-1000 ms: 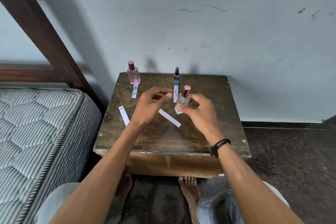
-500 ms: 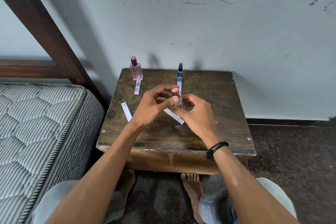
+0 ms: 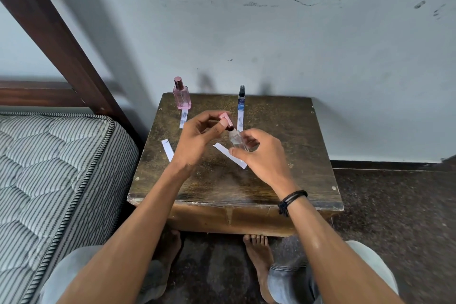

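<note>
Since both hands work above the low wooden table (image 3: 222,187), I read the scene from its near edge outward. Nearest, the right hand (image 3: 264,158) curls its thumb and fingers round the lower body of the small clear bottle (image 3: 236,139), which is held tilted in the air above the tabletop, touching no surface. Just beyond, the left hand (image 3: 197,140) pinches the pink cap (image 3: 226,119) between thumb and forefinger at the neck of that bottle; whether the cap is seated or already free I cannot tell. I judge the bottle to be glass: light, rigid, smooth-walled and breakable if dropped on the wood. Hold it by the sides low on the body, with firm but not crushing pressure. Take the cap by its sides and pull along the neck axis, not sideways, since the neck is probably the weakest part. A white paper strip (image 3: 228,154) lies flat beneath the hands, and a second strip (image 3: 167,149) lies just left of the left wrist. Farther back, a pink bottle (image 3: 182,97) and a slim spray bottle (image 3: 241,101) stand upright near the rear edge, well apart, each with a marked strip (image 3: 183,118) just in front of it. Behind them rises the pale wall (image 3: 320,57).
</note>
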The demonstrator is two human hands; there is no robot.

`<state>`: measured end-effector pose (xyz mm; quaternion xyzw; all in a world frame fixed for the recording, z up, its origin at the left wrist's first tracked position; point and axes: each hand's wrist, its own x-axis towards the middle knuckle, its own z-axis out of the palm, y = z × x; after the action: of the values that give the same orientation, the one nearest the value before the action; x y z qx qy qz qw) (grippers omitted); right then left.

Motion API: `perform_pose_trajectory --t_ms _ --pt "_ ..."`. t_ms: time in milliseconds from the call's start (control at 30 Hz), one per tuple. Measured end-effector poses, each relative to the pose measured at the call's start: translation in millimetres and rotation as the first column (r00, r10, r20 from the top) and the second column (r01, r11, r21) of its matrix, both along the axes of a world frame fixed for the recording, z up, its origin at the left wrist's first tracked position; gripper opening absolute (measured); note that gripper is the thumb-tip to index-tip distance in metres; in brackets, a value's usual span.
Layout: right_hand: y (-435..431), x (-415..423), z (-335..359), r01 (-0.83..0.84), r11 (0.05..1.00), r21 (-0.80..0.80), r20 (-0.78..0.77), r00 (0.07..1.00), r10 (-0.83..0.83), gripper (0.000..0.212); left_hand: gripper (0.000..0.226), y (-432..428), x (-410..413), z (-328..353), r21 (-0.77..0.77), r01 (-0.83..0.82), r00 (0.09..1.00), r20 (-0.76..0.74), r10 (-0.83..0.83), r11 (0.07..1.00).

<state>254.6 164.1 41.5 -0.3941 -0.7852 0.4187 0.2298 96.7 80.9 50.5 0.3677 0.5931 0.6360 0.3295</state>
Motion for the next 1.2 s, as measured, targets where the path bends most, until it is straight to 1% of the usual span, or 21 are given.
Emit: perform_pose_trajectory --t_ms 133,200,233,300,367,400,467,567,700,833,933,1000,1067,1133,1200 --pt "2 2 -2 0.003 1.0 -0.012 0.014 1.0 -0.003 0.03 0.024 -2 -12 6 0.079 -0.124 0.983 0.143 0.112 0.989" --pt "3 2 -2 0.023 0.999 -0.026 0.002 1.0 -0.023 0.03 0.021 -4 -20 9 0.044 -0.185 0.974 0.144 0.177 0.982" --pt "4 1 -2 0.031 0.999 -0.037 -0.004 1.0 -0.031 0.029 0.021 -4 -24 8 -0.01 -0.212 0.972 0.102 0.212 0.977" --pt "5 2 -1 0.042 0.997 -0.07 -0.021 0.999 -0.043 0.027 0.023 -5 -30 3 -0.159 -0.25 0.968 -0.062 0.243 0.955" --pt "6 1 1 0.046 0.995 -0.094 -0.039 0.998 -0.049 0.026 0.021 -6 -34 -6 -0.293 -0.278 0.946 -0.251 0.207 0.915" --pt "7 0 2 0.049 0.994 -0.097 -0.045 0.998 -0.053 0.027 0.019 -7 -35 -9 -0.34 -0.285 0.932 -0.318 0.175 0.896" --pt "7 0 3 0.06 0.994 -0.094 -0.051 0.997 -0.065 0.03 0.018 -7 -33 -11 -0.408 -0.295 0.905 -0.408 0.117 0.864" --pt "6 0 4 0.067 0.995 -0.075 -0.044 0.997 -0.071 0.032 0.019 -8 -32 -10 -0.455 -0.324 0.867 -0.494 0.068 0.83" --pt "6 1 2 0.064 0.997 -0.047 -0.038 0.997 -0.066 0.035 0.017 -9 -35 -10 -0.493 -0.362 0.823 -0.567 0.023 0.791" --pt "9 -1 -2 0.054 0.998 -0.026 -0.015 0.998 -0.054 0.037 0.014 -11 -36 -11 -0.536 -0.335 0.811 -0.583 -0.053 0.775" --pt "11 -2 -5 0.048 0.998 -0.034 -0.02 0.999 -0.049 0.039 0.016 -11 -35 -12 -0.543 -0.328 0.805 -0.589 -0.073 0.773" --pt "12 -2 -5 0.044 0.998 -0.036 -0.026 0.999 -0.045 0.041 0.022 -11 -37 -13 -0.545 -0.322 0.805 -0.588 -0.08 0.774" --pt "13 -2 -4 0.045 0.998 -0.047 -0.034 0.998 -0.047 0.045 0.038 -11 -39 -15 -0.539 -0.295 0.809 -0.58 -0.094 0.789" --pt "13 -2 -4 0.042 0.998 -0.055 -0.046 0.998 -0.044 0.05 0.054 -9 -40 -16 -0.501 -0.271 0.779 -0.616 -0.119 0.822" --pt "13 -2 -1 0.034 0.998 -0.061 -0.059 0.998 -0.038 0.052 0.052 -6 -36 -16 -0.441 -0.259 0.725 -0.676 -0.128 0.859"
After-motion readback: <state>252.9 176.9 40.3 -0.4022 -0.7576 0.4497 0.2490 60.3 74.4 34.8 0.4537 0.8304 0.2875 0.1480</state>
